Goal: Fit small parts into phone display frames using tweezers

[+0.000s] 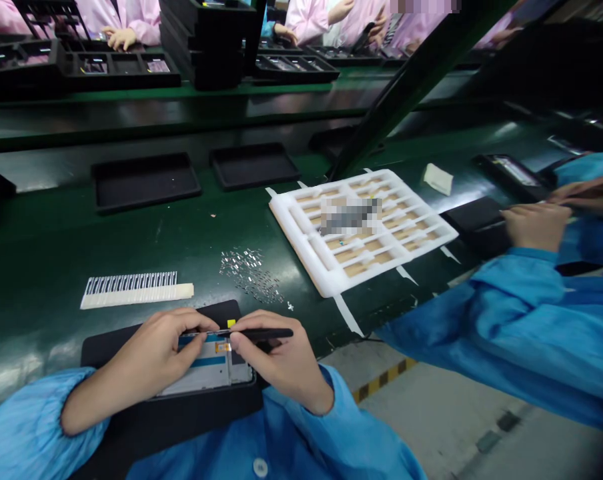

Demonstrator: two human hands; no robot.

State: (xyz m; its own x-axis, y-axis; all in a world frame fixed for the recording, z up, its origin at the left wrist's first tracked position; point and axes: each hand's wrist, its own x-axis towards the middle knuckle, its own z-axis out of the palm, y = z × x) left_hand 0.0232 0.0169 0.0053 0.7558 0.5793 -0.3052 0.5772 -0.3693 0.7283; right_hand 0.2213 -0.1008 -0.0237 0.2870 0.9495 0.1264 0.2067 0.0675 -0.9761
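Note:
A phone frame with a silvery inner face, blue strips and a small orange flex piece lies on a black pad at the table's near edge. My left hand grips its far edge between thumb and bent forefinger; whatever is right at the fingertips is too small to make out. Black tweezers are pinched in my right hand, their tips pointing left over the frame's far edge, close to my left fingertips. A yellow tab shows just beyond the frame.
Many tiny metal parts lie scattered beyond the pad. A strip of thin pieces is at left, a white foam tray at right. Black trays stand farther back. A co-worker's hand is at work on the right.

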